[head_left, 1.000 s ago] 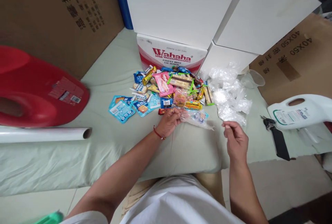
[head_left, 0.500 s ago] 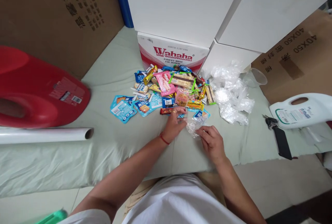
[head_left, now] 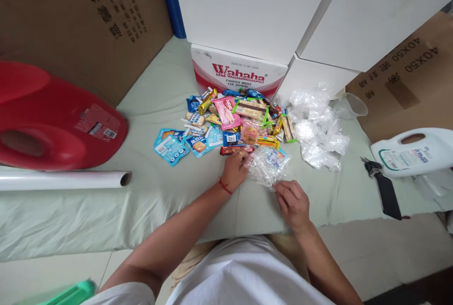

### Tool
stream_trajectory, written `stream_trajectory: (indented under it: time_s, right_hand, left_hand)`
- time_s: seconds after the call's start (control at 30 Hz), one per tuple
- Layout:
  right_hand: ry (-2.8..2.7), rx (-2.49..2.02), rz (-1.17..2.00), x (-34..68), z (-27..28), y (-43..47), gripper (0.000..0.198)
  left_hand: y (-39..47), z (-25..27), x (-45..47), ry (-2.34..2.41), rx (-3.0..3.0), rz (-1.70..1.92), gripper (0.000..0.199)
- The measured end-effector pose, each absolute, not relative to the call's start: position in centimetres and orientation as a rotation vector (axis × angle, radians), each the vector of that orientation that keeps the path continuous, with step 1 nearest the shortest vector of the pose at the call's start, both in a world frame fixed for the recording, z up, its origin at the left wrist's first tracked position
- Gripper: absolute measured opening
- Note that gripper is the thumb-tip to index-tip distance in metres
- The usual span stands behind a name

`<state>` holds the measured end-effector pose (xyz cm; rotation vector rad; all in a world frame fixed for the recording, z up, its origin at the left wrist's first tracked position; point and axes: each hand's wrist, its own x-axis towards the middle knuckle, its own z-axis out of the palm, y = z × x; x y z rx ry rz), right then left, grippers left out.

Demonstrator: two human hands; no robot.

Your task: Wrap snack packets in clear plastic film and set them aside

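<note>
A pale green cloth (head_left: pixel 145 107) covers the bench, backed on the far side by a white box marked Wahaha (head_left: pixel 240 71) with plain white panels above it, and flanked by a brown carton at the left (head_left: pixel 71 27) and another brown carton at the right (head_left: pixel 384 116). A red jug (head_left: pixel 56 121) and a white roll (head_left: pixel 67 180) lie at the left; a white bottle (head_left: pixel 406 152) lies at the right. Near the middle of the bench, just in front of the snack heap (head_left: pixel 251 109), a clear plastic bag (head_left: pixel 265 168) spans the gap between the person's two hands. The left hand (head_left: pixel 235 170) appears to pinch its left edge, fingers drawn close together; the right hand (head_left: pixel 293 201) grips its near edge between thumb and fingertips. As for progress, the bag looks spread and in hand, but nothing can be made out as surely inside it: a blue packet (head_left: pixel 278 157) shows through its far right part, and whether it lies within or beneath is unclear. The many wrapped snacks of the heap lie loose, and more crumpled clear plastic (head_left: pixel 314 130) sits to its right, apart from the hands. The bag is roughly as broad as it is long, so its long axis is hard to name; its pulled line runs from far left to near right. Which way its mouth faces cannot be told.
</note>
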<state>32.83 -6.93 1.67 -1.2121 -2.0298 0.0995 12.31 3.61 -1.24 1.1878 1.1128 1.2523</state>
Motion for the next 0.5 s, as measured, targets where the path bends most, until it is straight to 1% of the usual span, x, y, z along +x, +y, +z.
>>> stream_trajectory:
  time_s: [0.13,0.27,0.5]
  right_hand:
    - [-1.940,-1.265,0.107,32.8,0.7,-8.7,0.036]
    - [-1.885,-1.356,0.163,33.3,0.0,-10.1,0.031]
    - [-1.878,-1.429,0.294,34.9,0.4,-12.1,0.025]
  left_hand:
    - [3.9,-1.7,12.6,1.135,0.998,1.274,0.037]
    - [4.4,-1.7,12.6,1.105,0.743,1.297,0.037]
    - [5.1,-0.5,11.6,0.987,0.440,1.333,0.046]
